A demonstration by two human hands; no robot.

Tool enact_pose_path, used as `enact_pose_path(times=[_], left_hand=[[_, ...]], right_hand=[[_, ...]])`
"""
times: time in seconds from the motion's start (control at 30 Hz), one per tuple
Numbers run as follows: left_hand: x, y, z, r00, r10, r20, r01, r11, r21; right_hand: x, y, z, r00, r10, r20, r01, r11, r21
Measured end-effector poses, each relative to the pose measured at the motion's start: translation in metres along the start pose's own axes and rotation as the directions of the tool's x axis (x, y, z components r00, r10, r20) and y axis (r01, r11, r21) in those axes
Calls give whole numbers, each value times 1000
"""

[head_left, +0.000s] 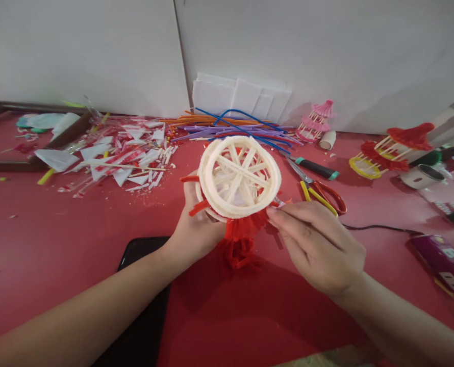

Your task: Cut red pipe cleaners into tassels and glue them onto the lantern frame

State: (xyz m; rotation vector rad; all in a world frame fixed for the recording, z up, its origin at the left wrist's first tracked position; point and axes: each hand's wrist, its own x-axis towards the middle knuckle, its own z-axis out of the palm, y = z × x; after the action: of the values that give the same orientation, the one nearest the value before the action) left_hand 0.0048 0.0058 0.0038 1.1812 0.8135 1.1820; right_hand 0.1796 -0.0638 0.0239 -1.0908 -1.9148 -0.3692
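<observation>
A round cream-coloured craft piece (241, 176), with crossed spokes inside its ring, is held up above the red table. Red strips (242, 239) hang below it, and short red ends stick out at its left side. My left hand (200, 224) grips the piece from the left and below, with its fingertips hidden behind the ring. At the lower right rim, my right hand (319, 244) is closed in a pinch, beside a red end and something small and pale that is too small to make out.
Pipe cleaners (227, 125), scissors (322, 196) and a cutter (314, 167) lie behind. Scraps (127, 148) cover the back left. Small tiered models (395, 148) stand at the right, near a purple power strip (441, 265). A black flat object (146, 316) lies under my left forearm.
</observation>
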Motion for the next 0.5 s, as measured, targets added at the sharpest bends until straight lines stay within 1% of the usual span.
enact_pose_path(times=[0.13,0.27,0.4,0.5], left_hand=[[0,4,2,999,-27,24,27,1000,8],[1,8,4,999,-35,31,35,999,17],[1,11,6,999,-48,15,47,998,36],[1,10,4,999,-39,-10,39,999,14]], right_hand=[[0,0,1,1000,28,12,-29,998,50],[-1,0,2,1000,16,21,-17,999,34],[-3,0,1,1000,-12,11,12,1000,-10],[-4,0,1,1000,-2,-2,2,1000,1]])
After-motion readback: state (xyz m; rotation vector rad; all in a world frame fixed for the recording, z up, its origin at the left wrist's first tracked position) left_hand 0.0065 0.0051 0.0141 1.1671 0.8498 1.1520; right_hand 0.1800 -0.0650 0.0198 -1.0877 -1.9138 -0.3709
